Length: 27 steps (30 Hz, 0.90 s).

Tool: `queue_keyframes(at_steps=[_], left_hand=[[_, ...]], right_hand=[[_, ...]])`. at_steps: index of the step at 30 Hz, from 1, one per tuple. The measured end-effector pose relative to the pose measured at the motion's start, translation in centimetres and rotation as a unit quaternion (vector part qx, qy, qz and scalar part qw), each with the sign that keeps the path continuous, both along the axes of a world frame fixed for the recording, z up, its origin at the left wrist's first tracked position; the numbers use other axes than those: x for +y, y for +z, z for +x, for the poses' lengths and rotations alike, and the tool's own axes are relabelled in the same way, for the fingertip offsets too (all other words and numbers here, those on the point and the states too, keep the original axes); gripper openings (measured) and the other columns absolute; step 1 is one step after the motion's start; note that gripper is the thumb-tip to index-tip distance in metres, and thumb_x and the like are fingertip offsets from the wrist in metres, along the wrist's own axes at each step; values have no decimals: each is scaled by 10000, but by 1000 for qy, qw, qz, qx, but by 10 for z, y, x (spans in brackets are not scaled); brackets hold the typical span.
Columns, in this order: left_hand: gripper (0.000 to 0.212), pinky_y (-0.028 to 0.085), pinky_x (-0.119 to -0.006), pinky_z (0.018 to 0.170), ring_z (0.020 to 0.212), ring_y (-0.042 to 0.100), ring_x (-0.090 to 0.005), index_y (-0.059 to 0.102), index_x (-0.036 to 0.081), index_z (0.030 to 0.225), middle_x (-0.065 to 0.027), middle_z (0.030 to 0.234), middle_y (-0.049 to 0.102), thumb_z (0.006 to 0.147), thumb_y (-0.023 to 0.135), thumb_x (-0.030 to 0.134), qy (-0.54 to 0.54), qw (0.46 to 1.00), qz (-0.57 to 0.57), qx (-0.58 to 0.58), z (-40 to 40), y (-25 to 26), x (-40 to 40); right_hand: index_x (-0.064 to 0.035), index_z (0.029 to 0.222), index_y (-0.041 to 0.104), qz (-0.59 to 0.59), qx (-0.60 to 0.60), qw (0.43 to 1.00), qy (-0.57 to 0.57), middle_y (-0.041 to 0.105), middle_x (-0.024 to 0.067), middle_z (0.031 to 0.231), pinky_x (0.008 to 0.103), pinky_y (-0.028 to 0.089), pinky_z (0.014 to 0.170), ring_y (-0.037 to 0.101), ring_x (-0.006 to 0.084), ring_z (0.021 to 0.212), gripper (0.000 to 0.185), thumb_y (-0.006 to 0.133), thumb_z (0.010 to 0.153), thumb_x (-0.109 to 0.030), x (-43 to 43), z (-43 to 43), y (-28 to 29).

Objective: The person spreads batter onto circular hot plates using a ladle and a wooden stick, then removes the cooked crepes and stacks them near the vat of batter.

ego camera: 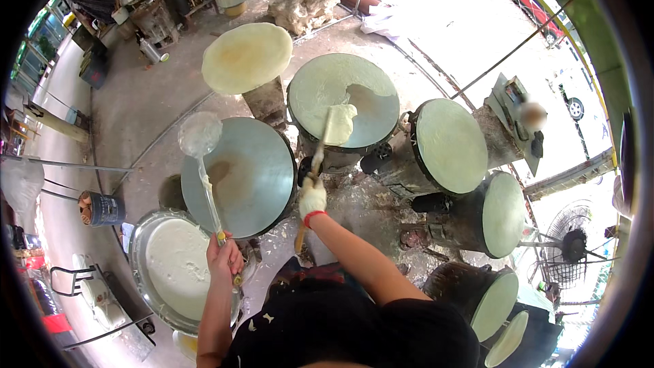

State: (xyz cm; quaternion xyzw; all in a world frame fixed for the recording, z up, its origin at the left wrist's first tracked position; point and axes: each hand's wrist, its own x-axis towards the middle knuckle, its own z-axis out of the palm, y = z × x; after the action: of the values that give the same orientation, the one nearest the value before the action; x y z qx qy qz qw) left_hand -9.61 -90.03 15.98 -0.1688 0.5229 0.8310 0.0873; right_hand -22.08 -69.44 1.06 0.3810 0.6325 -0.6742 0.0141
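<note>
My left hand [224,258] grips the long handle of a metal ladle [200,135], whose batter-smeared bowl is raised over the far-left rim of a round griddle [255,163]. That griddle has a brown patch and no batter layer. In a white glove, my right hand [312,199] grasps the handle of a spreader [319,153] whose head is buried in thick pale batter [341,125]. The batter lies on a second round griddle [375,117], mostly coated, with a bare grey area at its right. Left of me stands a large metal basin [140,286] of white batter [176,266].
A round pale flatbread [248,57] lies beyond the griddles. To my right, more drum stoves carry coated griddles [452,145], [503,214], [494,306]. A standing fan [573,245] is at the far right, a bucket [104,208] at the left.
</note>
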Motion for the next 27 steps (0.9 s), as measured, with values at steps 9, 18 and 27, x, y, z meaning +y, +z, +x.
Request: queue_keyframes(at_steps=[9,18,27], left_hand=[[261,280,-240,313,317,293,-72,411,108,1182,10,531,324,932,475,142,-22,986,154,53,27,-3,-25],[223,299,-242,325,329,289,-70,453,122,1146,6,572,342,926,483,146,-72,973,221,-2,21,-1,28],[223,339,-245,393,407,355,-84,456,123,1111,-1,656,381,908,535,174,-81,971,225,-8,2,11,139]], right_hand=[[-16,1111,596,29,-6,998,-53,654,180,871,381,469,712,629,281,789,351,519,867,-256,52,-28,-11],[-8,1064,586,101,28,993,47,617,141,719,398,438,569,564,256,612,354,524,864,-293,156,-23,-70],[-15,1139,552,96,28,975,198,589,105,709,333,454,595,557,196,634,384,557,854,-272,271,-16,-15]])
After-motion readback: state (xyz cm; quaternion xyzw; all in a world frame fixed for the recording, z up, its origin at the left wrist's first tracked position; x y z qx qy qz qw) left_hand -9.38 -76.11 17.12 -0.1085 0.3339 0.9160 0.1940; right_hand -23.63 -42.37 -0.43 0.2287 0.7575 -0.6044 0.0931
